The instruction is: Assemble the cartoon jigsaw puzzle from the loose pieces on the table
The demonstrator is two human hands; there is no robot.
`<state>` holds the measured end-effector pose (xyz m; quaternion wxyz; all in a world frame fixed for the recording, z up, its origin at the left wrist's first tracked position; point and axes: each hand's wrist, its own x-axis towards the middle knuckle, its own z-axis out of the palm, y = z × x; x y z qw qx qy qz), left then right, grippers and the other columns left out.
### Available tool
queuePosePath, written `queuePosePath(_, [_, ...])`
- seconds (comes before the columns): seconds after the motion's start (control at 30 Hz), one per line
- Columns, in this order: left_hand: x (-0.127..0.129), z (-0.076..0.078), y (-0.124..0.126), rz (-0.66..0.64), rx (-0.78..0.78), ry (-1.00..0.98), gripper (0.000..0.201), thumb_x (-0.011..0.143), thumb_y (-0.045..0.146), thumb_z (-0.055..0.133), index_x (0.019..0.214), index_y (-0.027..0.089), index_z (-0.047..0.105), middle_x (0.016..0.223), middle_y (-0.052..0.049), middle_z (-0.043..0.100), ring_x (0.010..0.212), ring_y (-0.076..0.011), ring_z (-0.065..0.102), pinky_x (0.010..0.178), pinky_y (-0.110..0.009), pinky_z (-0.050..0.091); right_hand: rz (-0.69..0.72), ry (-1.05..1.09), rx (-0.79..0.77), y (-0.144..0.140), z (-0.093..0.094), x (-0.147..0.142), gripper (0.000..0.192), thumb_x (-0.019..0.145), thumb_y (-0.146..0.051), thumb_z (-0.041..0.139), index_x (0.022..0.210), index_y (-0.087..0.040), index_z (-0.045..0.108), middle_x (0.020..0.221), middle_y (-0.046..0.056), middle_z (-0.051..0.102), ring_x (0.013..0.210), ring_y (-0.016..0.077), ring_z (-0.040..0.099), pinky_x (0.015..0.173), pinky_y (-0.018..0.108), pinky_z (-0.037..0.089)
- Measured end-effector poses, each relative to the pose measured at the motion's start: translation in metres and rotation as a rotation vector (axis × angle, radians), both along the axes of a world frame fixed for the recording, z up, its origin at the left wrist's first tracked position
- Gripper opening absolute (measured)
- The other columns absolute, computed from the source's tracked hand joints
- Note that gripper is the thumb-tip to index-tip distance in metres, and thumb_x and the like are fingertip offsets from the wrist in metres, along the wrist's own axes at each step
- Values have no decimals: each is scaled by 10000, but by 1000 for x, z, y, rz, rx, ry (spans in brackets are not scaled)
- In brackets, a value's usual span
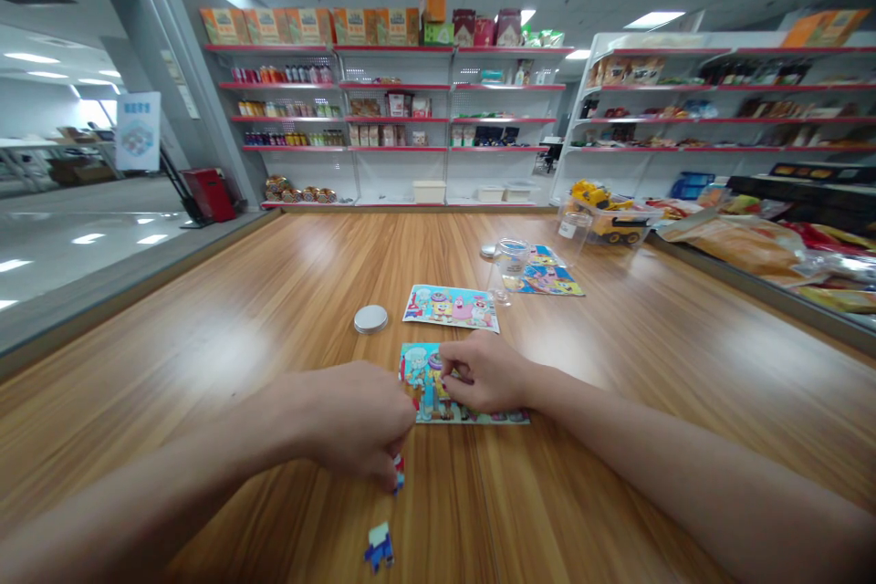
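Note:
Before me a cartoon jigsaw puzzle (424, 400) lies on the wooden table, its right part covered by my right hand (483, 372). That hand is closed, its curled fingertips on the puzzle's surface; what they hold, if anything, is hidden. My left hand (362, 420) is closed in a pinch at the puzzle's lower left, on a small red and blue puzzle piece (400, 477) partly hidden by the fingers. Nearer to me lies a loose blue and pale puzzle piece (380, 547). Just beyond the puzzle is a picture card (452, 306) with similar cartoon figures.
A round silver lid (370, 319) lies left of the card. Farther right stand a clear jar (510, 266), another clear jar (571, 237), a second lid (488, 251) and a blue-yellow puzzle (551, 280). A plastic bin (616, 226) holds toy trucks. Packaged goods border the table's right side.

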<state>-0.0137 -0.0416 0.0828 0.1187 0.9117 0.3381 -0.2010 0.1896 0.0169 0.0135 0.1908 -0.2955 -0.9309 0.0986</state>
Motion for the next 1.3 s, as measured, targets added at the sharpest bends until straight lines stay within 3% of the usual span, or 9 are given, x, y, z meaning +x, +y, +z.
queuePosePath(0.2, [-14,-1,21,128,104,4,156,761,338,697,843,206,706,745,-43,702,666,-199,613,521,-251,351,9,13,-11,1,0,0,49,704,-165,582,718,-168,629,528,-26,578,465,93,441,492,204,263])
queuePosePath(0.47, [-17,-4,29,94,138,-46,128,793,278,657,894,205,688,763,-37,710,716,-210,644,559,-262,368,16,19,-21,1,-1,0,45,703,-165,577,712,-163,621,523,-31,563,458,85,431,487,199,253])
queuePosePath(1.1, [-14,-12,33,112,244,-67,174,831,336,641,918,190,680,812,-60,706,733,-224,645,572,-267,397,26,57,-36,0,-2,1,30,697,-166,587,669,-157,580,504,-47,518,443,63,385,482,192,230])
queuePosePath(1.3, [-22,-5,34,106,231,-163,124,866,272,604,906,224,711,805,-45,713,764,-204,653,607,-259,386,25,47,-31,1,-2,0,34,700,-175,582,671,-159,581,514,-40,530,450,67,399,479,196,232])
